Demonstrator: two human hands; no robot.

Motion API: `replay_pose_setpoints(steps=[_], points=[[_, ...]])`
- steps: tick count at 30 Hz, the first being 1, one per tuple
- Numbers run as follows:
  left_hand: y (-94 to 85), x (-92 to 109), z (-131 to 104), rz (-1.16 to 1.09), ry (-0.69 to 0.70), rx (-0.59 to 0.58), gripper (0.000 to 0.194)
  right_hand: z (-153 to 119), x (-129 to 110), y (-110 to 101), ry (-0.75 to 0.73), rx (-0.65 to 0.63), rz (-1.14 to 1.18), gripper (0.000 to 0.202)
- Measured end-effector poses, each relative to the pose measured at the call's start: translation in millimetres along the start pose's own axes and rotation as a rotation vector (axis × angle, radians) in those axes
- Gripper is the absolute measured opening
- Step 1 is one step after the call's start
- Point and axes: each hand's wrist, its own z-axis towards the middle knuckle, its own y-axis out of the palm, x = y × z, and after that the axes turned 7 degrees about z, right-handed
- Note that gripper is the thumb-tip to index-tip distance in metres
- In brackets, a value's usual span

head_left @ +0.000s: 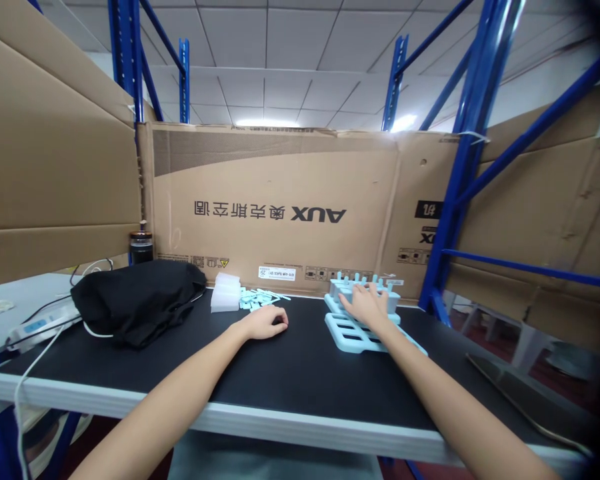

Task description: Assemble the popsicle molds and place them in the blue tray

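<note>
A light-blue mould (338, 289) stands on the right side of the black tabletop (300, 373), close to the back, with a row of light-blue sticks (357, 277) poking upright from its top. The person's right hand (367, 303) lies over it, thumb apart from the fingers; whether the fingers grip it or only rest there cannot be told. Just in front, partly under the right forearm, is a light-blue slotted rack (351, 343). Well to the left, the left hand (265, 323) is loosely curled low over the tabletop, with a gap between thumb and forefinger. Just beyond it lies a loose heap of light-blue flat pieces (259, 298), beside a stack of translucent white pieces (226, 293). Farther left are a rumpled black cloth (140, 300), a white power strip (43, 328) and, behind the cloth, a dark jar (141, 247). A cardboard panel (275, 177) printed with upside-down lettering stands along the back, between blue metal posts (467, 147).
</note>
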Motion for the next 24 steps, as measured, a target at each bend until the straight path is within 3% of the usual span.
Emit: replay_pose_setpoints(steps=[19, 22, 24], points=[[0.9, -2.3, 0.7, 0.024, 0.026, 0.001, 0.014, -3.6, -1.8, 9.6, 0.039, -0.006, -0.005, 0.056], [0.7, -2.0, 0.4, 0.03, 0.023, -0.01, 0.015, -6.9, -4.1, 2.8, 0.058, 0.01, 0.019, 0.062], [-0.2, -1.4, -0.3, 0.051, 0.014, -0.01, 0.015, -7.5, -4.3, -9.3, 0.098, 0.096, 0.041, 0.066]])
